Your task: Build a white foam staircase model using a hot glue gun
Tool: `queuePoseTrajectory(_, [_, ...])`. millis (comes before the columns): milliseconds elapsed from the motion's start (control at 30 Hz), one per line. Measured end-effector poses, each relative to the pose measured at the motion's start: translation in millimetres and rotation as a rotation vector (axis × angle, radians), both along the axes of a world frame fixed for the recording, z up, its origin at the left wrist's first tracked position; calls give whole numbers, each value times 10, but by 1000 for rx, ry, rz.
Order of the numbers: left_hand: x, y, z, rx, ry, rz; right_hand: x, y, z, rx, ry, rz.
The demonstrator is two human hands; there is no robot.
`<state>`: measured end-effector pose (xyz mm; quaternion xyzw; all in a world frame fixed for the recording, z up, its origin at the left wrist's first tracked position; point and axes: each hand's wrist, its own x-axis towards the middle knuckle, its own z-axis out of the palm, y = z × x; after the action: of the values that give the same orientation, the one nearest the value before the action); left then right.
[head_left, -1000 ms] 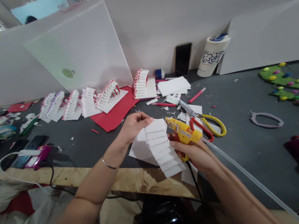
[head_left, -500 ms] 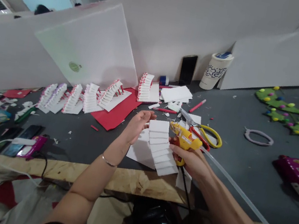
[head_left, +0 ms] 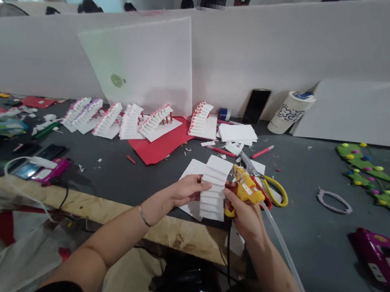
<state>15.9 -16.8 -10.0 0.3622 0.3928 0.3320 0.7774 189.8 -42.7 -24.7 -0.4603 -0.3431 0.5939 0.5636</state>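
A white stepped strip of foam-board pieces, like a small staircase, is held up over the front of the table. My left hand grips its left edge between thumb and fingers. My right hand is closed round a yellow hot glue gun, its thumb against the strip's right edge. A long clear glue stick sticks out of the gun's back. Beneath the strip lies a flat white board, partly covered. Yellow-handled scissors lie just behind the gun.
Several finished-looking small white staircases stand along the back left, near red paper. A phone and a paper cup stand against the partition. To the right lie a grey ring-shaped piece and a purple device.
My left hand has moved from beside the strip's top to grip its left edge. The strip now hangs straighter. The camera view has shifted, with the table scene lower and slightly right.
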Motion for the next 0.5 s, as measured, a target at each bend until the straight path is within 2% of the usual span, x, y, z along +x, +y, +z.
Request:
queuePoseTrajectory(133, [-60,17,-57,-22,-21,55,27,0,5,-15,5,-10])
queuePoseTrajectory(233, [-212,117,-53,-56,-65,133,135,26,43,-17,-50,-23])
queuePoseTrajectory(367, [-544,325,-30,-103,-121,221,380,99,98,2,-287,9])
queuePoseTrajectory(500, [-861,491,-98,-108,-137,318,617,220,134,31,-550,7])
